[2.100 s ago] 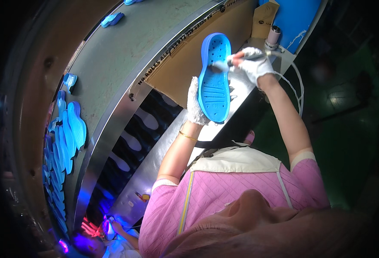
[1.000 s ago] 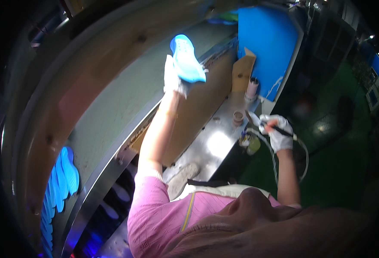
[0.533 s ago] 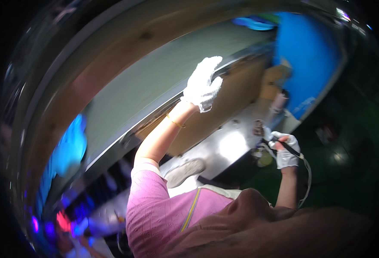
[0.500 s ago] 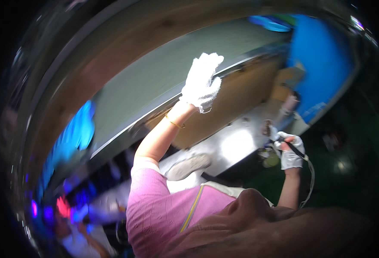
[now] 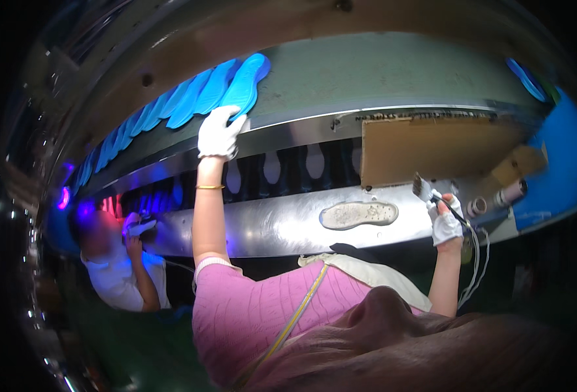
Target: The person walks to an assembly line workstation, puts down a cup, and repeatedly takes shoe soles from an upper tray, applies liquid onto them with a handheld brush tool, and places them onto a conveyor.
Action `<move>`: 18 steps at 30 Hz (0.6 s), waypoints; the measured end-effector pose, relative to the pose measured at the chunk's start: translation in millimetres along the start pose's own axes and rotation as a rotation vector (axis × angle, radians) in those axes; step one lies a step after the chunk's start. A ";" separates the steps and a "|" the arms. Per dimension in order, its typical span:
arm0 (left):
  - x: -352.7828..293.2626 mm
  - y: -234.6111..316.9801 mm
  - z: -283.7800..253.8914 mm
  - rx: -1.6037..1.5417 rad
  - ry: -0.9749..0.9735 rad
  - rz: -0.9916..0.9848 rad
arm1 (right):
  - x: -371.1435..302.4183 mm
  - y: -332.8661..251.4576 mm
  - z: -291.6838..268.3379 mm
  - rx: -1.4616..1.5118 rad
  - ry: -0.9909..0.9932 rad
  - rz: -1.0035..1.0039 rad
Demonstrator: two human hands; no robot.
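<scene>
My left hand (image 5: 220, 135), in a white glove, reaches over the metal edge to the upper belt. Its thumb and fingers close on the near end of a blue shoe sole (image 5: 248, 80), the rightmost of a slanted row. On the right, my right hand (image 5: 446, 222), also gloved but with bare fingertips showing, grips a flat brush (image 5: 422, 188). The bristles point up and left, and thin pale tubes or cords trail from its handle. Between my hands a pale grey sole (image 5: 359, 215) lies flat on the shiny metal shelf.
More blue soles (image 5: 151, 114) line the green belt (image 5: 367, 72) to the left. A cardboard sheet (image 5: 432, 150) stands below it. Dark slots holding pale soles (image 5: 314, 160) lie beneath. Rolls (image 5: 510, 194) sit at right. Another person (image 5: 125, 261) works at far left.
My left hand has moved left along the belt, from bare surface to the blue sole. The view has turned, bringing the row of soles into sight. My right hand still holds the brush.
</scene>
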State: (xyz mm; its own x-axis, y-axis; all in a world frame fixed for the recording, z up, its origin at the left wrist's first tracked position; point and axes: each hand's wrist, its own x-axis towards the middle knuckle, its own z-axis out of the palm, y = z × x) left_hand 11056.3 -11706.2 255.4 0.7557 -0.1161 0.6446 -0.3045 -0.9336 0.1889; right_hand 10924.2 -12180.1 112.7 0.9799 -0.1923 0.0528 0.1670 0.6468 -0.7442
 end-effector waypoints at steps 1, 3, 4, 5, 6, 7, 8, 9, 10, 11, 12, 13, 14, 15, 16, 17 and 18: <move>-4.0 -2.3 -3.6 -0.169 -0.057 0.003 | -3.8 8.1 -10.2 0.011 -0.060 -0.004; -9.8 -13.1 -9.2 -0.455 -0.137 0.096 | -10.4 22.7 -9.2 0.060 0.021 0.030; -16.9 -20.0 -14.8 -0.471 -0.120 0.075 | -15.0 25.8 -4.4 0.109 0.018 0.050; -21.8 -32.1 -13.6 -0.516 -0.113 0.055 | -17.0 28.6 -4.3 0.084 0.026 0.049; -25.7 -44.6 -13.2 -0.495 -0.050 0.022 | -20.7 28.6 5.5 0.103 0.035 0.046; -26.8 -57.6 -7.4 -0.681 0.009 -0.057 | -24.2 23.1 13.8 0.077 0.073 0.078; -21.9 -42.5 -8.0 -0.846 0.081 -0.141 | -26.5 19.8 22.6 0.100 0.067 0.065; -13.2 -26.0 -4.7 -0.916 0.211 -0.063 | -26.4 18.2 26.4 0.058 0.092 0.040; -2.1 -8.9 -2.8 -0.987 0.345 0.011 | -26.9 15.0 29.5 0.014 0.116 0.016; 9.6 5.6 -8.3 -1.070 0.426 0.125 | -27.9 10.0 35.7 -0.070 0.116 -0.044; 23.3 20.6 -12.6 -1.155 0.512 0.236 | -29.2 4.3 41.1 -0.158 0.116 -0.105; 36.4 42.1 -18.7 -1.073 0.644 0.275 | -29.0 0.3 42.7 -0.217 0.143 -0.143; 43.8 57.6 -15.1 -1.083 0.640 0.277 | -30.8 -5.7 48.3 -0.278 0.170 -0.175; 48.9 70.7 -12.6 -1.249 0.542 0.295 | -32.6 -11.0 53.9 -0.325 0.179 -0.214; 52.1 81.2 -10.8 -1.408 0.441 0.310 | -34.1 -14.7 59.7 -0.373 0.182 -0.250; 55.2 92.1 -6.9 -1.565 0.333 0.323 | -36.0 -16.3 63.4 -0.349 0.137 -0.300; 59.9 107.4 1.9 -1.729 0.213 0.338 | -38.5 -19.8 65.7 -0.352 0.145 -0.304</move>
State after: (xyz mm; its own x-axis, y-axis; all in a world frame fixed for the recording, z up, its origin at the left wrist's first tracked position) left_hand 11069.9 -11814.0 312.9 0.4984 -0.0364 0.8662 -0.7279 0.5251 0.4409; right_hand 10890.3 -12136.9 169.1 0.8632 -0.4507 0.2276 0.3713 0.2612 -0.8910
